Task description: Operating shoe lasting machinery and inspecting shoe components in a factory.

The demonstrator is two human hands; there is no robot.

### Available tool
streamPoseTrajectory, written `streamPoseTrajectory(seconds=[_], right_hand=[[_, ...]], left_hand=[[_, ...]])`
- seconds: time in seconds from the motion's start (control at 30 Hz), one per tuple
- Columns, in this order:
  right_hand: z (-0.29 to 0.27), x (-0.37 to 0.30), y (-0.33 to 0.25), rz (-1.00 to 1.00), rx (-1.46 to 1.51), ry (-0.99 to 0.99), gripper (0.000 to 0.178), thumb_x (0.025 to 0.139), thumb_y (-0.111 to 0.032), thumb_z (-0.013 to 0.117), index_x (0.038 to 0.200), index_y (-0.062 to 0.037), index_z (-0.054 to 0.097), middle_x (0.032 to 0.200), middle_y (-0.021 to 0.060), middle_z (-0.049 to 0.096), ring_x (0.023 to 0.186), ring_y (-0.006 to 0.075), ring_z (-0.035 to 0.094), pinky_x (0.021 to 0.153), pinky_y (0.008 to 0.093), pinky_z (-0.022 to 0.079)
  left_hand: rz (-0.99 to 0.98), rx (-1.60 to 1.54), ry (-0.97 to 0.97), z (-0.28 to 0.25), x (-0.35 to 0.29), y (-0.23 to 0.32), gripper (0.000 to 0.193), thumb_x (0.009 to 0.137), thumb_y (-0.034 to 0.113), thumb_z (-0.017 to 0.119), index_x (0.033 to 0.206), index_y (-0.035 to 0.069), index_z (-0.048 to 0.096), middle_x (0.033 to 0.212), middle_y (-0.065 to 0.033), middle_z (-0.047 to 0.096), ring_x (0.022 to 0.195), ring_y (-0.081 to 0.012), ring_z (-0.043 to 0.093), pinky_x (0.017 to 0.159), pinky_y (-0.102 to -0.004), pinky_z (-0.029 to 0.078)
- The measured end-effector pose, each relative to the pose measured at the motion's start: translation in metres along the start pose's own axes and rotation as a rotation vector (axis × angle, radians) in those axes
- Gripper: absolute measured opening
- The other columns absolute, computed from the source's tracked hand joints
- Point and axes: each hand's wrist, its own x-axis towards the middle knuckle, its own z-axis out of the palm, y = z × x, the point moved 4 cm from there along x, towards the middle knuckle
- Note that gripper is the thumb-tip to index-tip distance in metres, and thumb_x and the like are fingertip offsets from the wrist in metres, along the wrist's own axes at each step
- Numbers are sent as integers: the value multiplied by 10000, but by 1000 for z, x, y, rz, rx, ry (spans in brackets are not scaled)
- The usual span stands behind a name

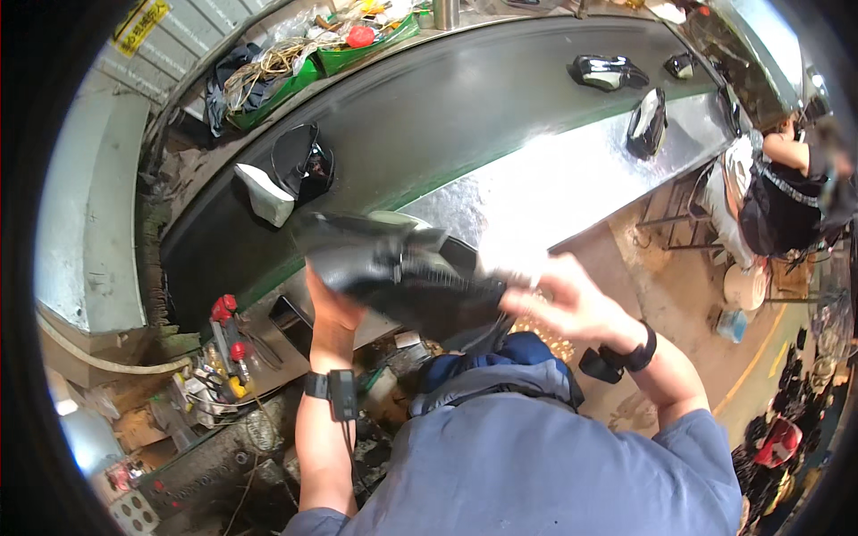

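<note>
A black leather shoe [393, 268], smeared by motion, is held tilted in front of my body. My left hand [332, 299] is closed round its left end, with the fingers partly hidden by the shoe. My right hand [576, 299] is at the shoe's right end, with its fingers bent round a blurred white thing [517, 255]. That white thing merges with the glare behind it, so its kind cannot be made out. Beyond my left hand, a black shoe with a white part [266, 195] lies on the dark conveyor belt [402, 116].
Farther along are black-and-white shoes [609, 73] and a shiny metal plate [456, 201]. Green trays [290, 94] of clutter stand behind the belt. Tools with red handles [223, 308] lie at the left. A co-worker [782, 196] sits at the right beside a stool.
</note>
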Motion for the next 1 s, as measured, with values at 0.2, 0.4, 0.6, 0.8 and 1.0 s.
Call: streamPoseTrajectory(seconds=[0.2,0.4,0.6,0.8,1.0], right_hand=[[55,-59,126,-343,-849,-249,257,739,-86,660,990,-31,660,860,102,620,886,264,618,1186,597,302],[79,-34,172,-294,-772,6,542,708,-85,740,1243,-89,653,1392,225,473,1275,454,471,1081,518,447],[68,-6,196,-140,-428,186,915,704,-229,896,1449,-17,410,1548,266,339,1446,441,328,1190,545,273],[54,-26,192,-124,-451,-8,848,756,-149,822,1466,10,386,1535,243,386,1438,408,368,1212,540,233],[49,-27,207,-135,-451,-5,863,754,-173,836,1463,20,383,1505,266,408,1420,407,396,1191,507,290]], left_hand=[[-230,471,111,-49,57,-18,376,931,212,729,1213,-20,639,1127,-90,706,1014,-179,672,911,-315,529],[415,1403,456,-84,128,0,324,906,310,734,1005,2,744,947,-101,730,855,-227,663,842,-358,505],[483,1664,663,-74,133,-16,371,907,401,703,936,36,761,883,-152,731,822,-318,685,813,-416,506],[251,1397,635,-87,101,-39,534,861,497,706,1063,2,721,1000,-176,735,969,-315,697,880,-420,513],[250,1567,733,-47,99,-63,605,745,459,776,1129,15,628,1113,-239,682,1082,-409,639,948,-486,495]])
